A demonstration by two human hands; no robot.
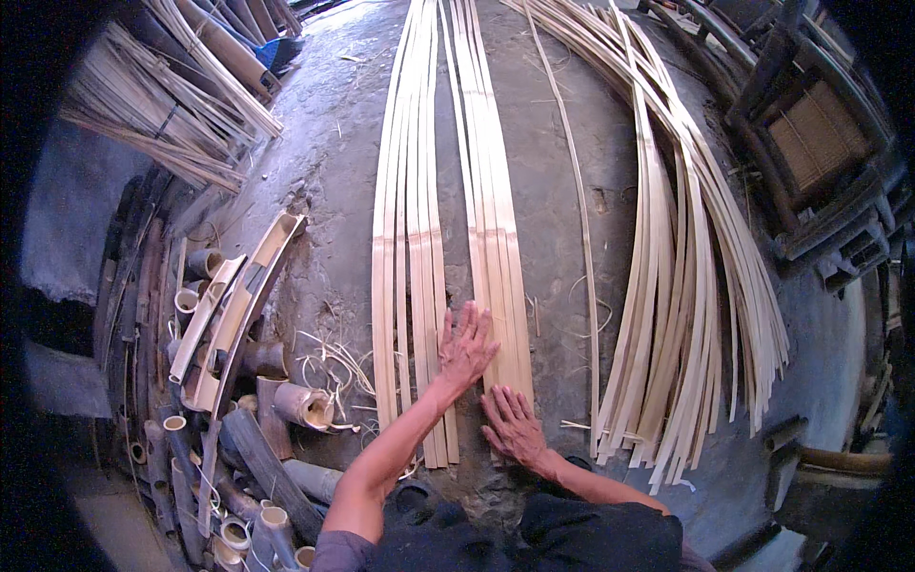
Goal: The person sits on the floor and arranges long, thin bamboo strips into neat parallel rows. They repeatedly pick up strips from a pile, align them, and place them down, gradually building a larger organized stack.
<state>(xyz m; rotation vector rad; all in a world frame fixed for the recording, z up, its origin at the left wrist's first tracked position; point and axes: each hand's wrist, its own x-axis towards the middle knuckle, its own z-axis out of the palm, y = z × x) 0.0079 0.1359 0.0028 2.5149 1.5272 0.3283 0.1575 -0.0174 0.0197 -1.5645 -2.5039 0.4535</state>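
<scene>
Bamboo strips [491, 238] under both flat, unclenched palms: left hand [465, 345], right hand [513, 426].

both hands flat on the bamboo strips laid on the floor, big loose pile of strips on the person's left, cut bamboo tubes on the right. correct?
Sides are swapped. The head view shows the loose pile of strips on the person's right and the cut bamboo tubes on the left. The rest holds: left hand and right hand lie flat on the laid strips on the floor.

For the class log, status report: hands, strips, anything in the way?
Left hand flat, open on bamboo strips. Right hand open at their near ends. Loose strip pile to the right, apart.
</scene>
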